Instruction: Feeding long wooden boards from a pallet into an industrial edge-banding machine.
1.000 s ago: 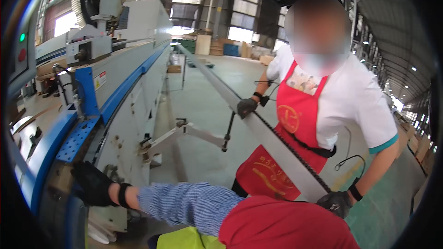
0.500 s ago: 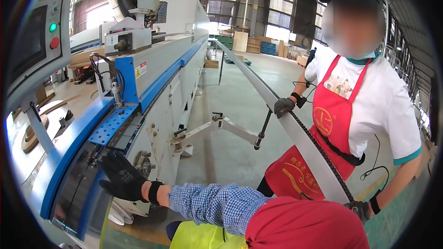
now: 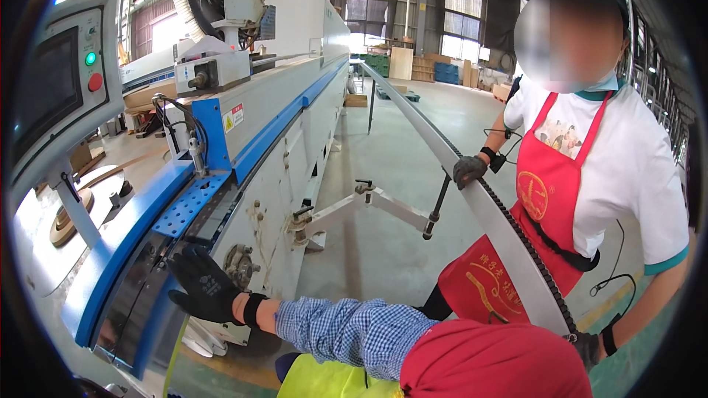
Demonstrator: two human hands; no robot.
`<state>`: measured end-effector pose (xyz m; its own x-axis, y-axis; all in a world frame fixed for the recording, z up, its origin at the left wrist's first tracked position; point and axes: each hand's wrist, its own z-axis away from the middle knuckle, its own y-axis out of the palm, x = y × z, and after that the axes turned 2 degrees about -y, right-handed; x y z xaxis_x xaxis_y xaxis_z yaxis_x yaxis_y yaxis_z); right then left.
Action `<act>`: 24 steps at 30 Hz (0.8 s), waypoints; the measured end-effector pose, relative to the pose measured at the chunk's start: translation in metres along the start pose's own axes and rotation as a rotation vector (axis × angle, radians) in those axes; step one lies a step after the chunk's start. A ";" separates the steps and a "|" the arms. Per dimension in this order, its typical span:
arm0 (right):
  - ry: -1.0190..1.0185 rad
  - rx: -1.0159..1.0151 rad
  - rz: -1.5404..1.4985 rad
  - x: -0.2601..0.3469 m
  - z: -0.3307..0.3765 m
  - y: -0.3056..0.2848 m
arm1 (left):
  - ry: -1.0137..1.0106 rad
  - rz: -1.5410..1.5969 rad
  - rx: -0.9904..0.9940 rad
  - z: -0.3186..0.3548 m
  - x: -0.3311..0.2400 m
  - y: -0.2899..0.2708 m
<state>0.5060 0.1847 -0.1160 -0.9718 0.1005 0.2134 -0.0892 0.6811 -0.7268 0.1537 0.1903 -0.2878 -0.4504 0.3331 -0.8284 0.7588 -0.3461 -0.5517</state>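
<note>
Right hand (image 3: 209,289): my gloved fingers spread apart, beside the machine (image 3: 274,177).
Perforated blue plate (image 3: 190,208): just beyond my fingertips.

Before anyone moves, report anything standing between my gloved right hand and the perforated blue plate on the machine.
No loose object shows between the right hand and the perforated blue plate; only a dark machine strip lies between them in this view.
</note>
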 end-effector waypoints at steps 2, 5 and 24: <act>-0.010 -0.022 -0.005 -0.002 0.001 0.005 | 0.000 -0.049 0.011 -0.001 -0.018 -0.003; -0.030 -0.034 -0.018 0.001 -0.001 0.005 | -0.062 0.045 -0.032 0.002 -0.006 0.005; 0.058 0.098 -0.028 0.000 -0.001 0.021 | 0.014 -0.407 0.086 -0.010 0.036 0.009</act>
<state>0.5041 0.2000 -0.1304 -0.9546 0.1266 0.2698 -0.1395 0.6101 -0.7799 0.1488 0.2085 -0.3214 -0.6985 0.4697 -0.5400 0.4779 -0.2555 -0.8404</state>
